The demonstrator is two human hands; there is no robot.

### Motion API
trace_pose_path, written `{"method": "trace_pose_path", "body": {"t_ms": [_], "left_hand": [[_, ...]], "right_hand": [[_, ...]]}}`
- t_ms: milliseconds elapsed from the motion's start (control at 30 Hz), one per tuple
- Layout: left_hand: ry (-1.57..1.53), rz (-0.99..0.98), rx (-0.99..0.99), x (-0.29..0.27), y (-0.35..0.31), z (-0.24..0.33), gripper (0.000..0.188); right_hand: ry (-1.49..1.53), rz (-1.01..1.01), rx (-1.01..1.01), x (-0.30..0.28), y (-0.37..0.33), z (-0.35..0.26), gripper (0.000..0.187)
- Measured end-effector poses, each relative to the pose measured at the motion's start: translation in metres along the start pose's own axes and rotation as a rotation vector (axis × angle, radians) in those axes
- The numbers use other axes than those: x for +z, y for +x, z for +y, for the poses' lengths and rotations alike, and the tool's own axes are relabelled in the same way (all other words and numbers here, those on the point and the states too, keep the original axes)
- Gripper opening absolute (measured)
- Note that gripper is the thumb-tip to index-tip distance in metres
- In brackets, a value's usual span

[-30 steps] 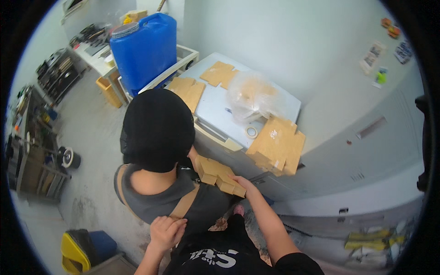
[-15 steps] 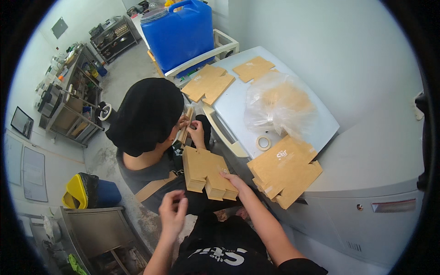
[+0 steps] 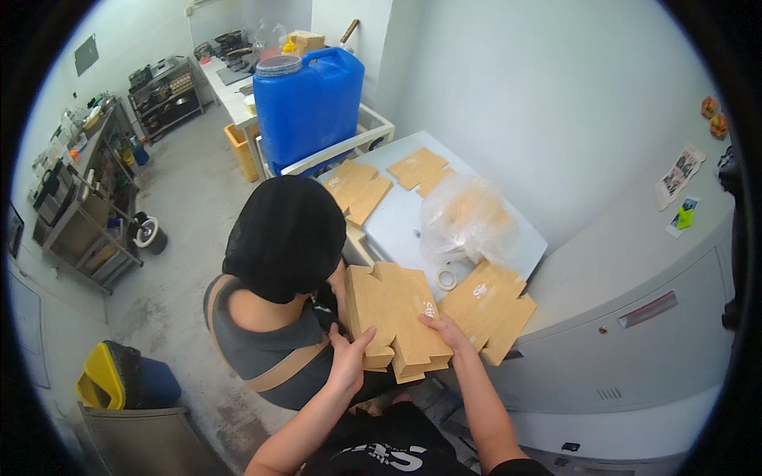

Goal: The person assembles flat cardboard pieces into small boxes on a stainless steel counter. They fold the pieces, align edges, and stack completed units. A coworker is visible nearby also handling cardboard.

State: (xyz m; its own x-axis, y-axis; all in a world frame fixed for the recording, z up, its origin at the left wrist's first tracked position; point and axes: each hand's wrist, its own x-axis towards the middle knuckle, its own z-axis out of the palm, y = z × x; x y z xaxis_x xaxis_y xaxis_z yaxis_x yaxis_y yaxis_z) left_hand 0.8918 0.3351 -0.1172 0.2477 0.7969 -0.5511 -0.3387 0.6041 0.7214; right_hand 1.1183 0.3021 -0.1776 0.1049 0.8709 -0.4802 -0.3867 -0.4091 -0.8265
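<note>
A thick stack of flat brown cardboard boxes, notched along its edges, is held up in front of me between both hands. My left hand grips its near left side, thumb against the edge. My right hand holds the right side with the thumb on top; its other fingers are hidden beneath. Just beyond and left of the stack sits a co-worker in a black head covering, whose hands are mostly hidden. Another pile of flat brown boxes lies right of my stack on the white lid.
On the lid are a roll of tape, a clear plastic bag with brown contents, and more flat boxes. A big blue jug stands behind. At left are a yellow-lidded bin and metal shelving.
My left hand, free before, has closed on the stack's left side. The stack is raised closer to me and slightly right. My view has shifted, and the co-worker's head is bent lower.
</note>
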Motion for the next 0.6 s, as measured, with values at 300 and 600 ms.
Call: {"method": "trace_pose_path", "body": {"t_ms": [300,600], "left_hand": [[-0.088,-0.018,0.021,0.013,0.061,-0.012,0.033],[-0.11,0.158,0.289,0.058,0.154,-0.009,0.041]], "right_hand": [[-0.095,-0.084,0.013,0.004,0.025,-0.084,0.061],[-1.71,0.688,-0.364,-0.053,0.085,-0.152,0.095]]}}
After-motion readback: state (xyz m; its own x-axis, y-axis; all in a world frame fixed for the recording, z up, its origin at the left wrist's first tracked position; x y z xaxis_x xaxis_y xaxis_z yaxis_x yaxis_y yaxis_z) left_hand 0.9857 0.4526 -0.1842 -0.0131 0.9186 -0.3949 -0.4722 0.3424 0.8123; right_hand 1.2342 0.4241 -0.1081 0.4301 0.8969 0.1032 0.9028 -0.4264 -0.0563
